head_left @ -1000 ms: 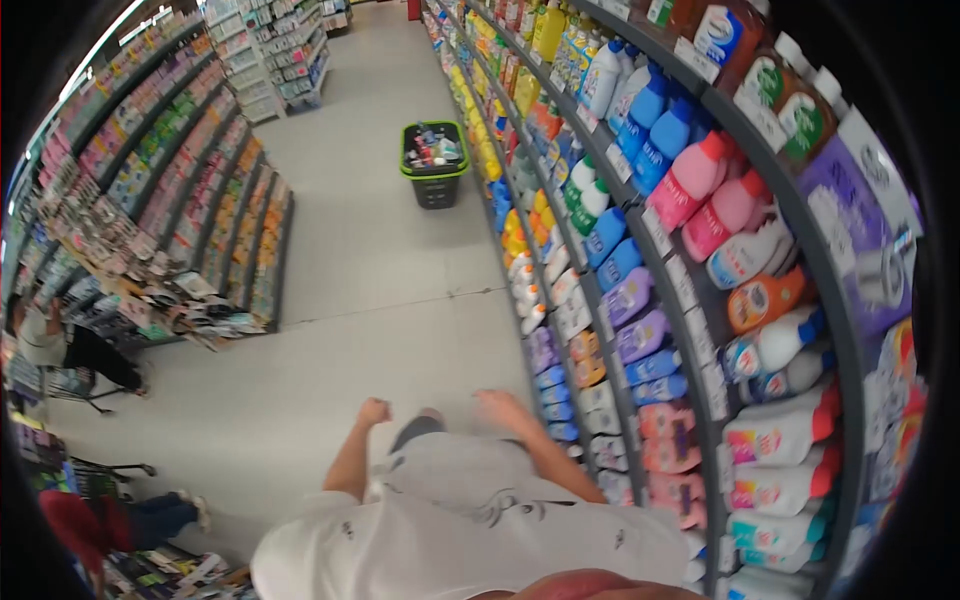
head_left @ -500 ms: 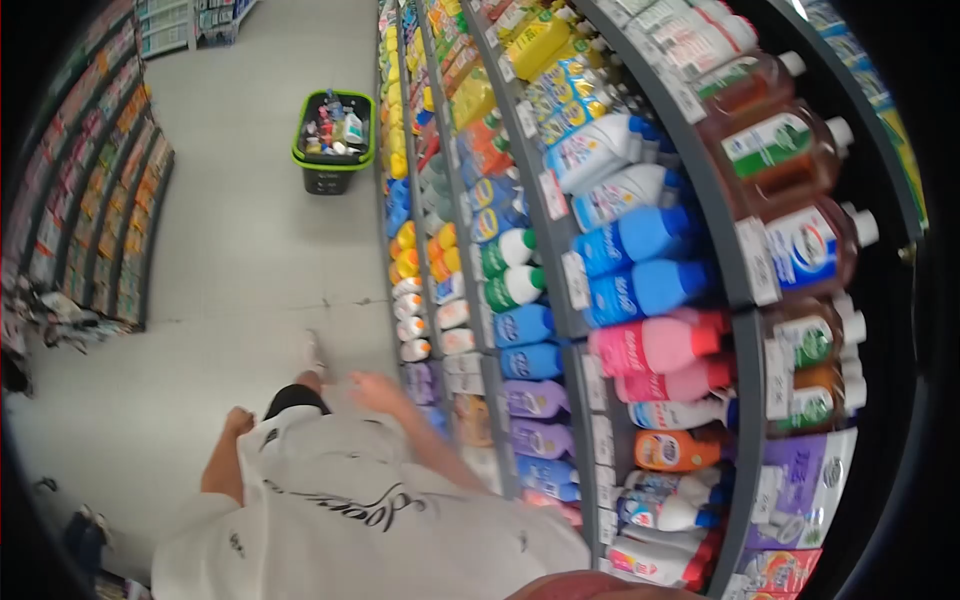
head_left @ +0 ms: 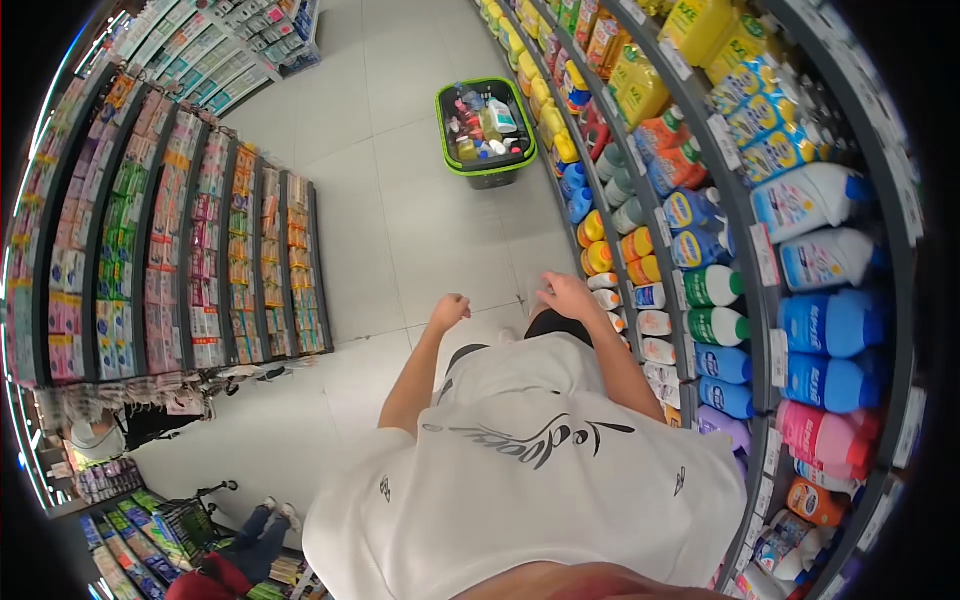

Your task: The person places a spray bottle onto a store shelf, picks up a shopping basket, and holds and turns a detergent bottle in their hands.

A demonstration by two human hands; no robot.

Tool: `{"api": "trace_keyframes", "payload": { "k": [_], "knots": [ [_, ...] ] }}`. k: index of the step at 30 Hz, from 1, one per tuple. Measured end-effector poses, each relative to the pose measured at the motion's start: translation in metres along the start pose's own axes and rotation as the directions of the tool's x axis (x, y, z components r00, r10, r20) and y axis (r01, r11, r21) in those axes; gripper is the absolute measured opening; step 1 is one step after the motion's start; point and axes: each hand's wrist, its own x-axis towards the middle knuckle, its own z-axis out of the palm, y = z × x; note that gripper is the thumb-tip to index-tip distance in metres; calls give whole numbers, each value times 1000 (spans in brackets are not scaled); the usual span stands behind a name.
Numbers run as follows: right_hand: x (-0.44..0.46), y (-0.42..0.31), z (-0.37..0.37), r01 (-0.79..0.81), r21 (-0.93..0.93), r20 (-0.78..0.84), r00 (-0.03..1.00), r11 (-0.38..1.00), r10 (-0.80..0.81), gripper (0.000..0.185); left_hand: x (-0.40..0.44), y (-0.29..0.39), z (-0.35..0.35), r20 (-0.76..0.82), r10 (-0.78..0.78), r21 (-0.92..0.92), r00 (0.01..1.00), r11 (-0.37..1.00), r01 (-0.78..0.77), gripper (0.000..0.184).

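Note:
My left hand [head_left: 452, 310] hangs in front of my body over the aisle floor, its fingers curled loosely in with nothing in them. On the other side, my right hand [head_left: 566, 295] is empty, fingers apart, near the lower bottles on the right-hand shelf. White bottles with orange caps [head_left: 604, 299] stand closest to it. Ahead on the floor is a black shopping basket with a green rim [head_left: 443, 150], apart from both hands. Several bottles and packages lie inside, among them a white bottle [head_left: 501, 116].
Shelves of cleaning bottles line my right, with blue bottles [head_left: 830, 325] and yellow jugs [head_left: 696, 30]. A rack of packaged goods [head_left: 205, 240] borders the left. Behind on the left are a person in dark trousers [head_left: 250, 535] and a cart [head_left: 185, 525].
My view has swung left, showing more of the left rack, and the basket appears further right. My left hand has come forward. Both hands remain empty.

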Motion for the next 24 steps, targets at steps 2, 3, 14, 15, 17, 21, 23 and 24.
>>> {"api": "trace_keyframes", "payload": {
  "k": [2, 3, 14, 15, 17, 21, 23, 24],
  "knots": [
    [31, 6, 7, -7, -7, 90, 996, 1000, 8, 39, 8, 7, -6, 0, -20, -8, 1000, 1000, 20, 33],
    [48, 9, 10, -12, -5, 98, 995, 1000, 12, 39, 13, 12, -11, -7, -22, -16, 1000, 1000, 22, 32],
    [299, 28, -29, 53, -58, 227, 973, 997, -38, 39, 176, 48, -131, -36, -225, -20, 974, 974, 224, 34],
    [328, 32, -34, 57, -48, 228, 973, 997, -45, 39, 196, 52, -143, -41, -230, -47, 972, 973, 228, 35],
    [383, 34, -41, 115, -78, 231, 968, 990, -95, 39, 226, 76, -172, -48, -216, 16, 975, 976, 217, 35],
    [461, 35, -58, 136, 29, 20, 990, 990, -137, 37, 306, 120, -231, -117, -156, 100, 981, 981, 168, 36],
    [482, 27, -76, 96, 33, 23, 995, 995, -97, 38, 333, 136, -246, -115, -139, 97, 984, 984, 150, 37],
    [488, 29, -80, 88, 35, 25, 996, 995, -89, 38, 346, 143, -251, -123, -153, 35, 981, 987, 159, 36]
  ]
}}
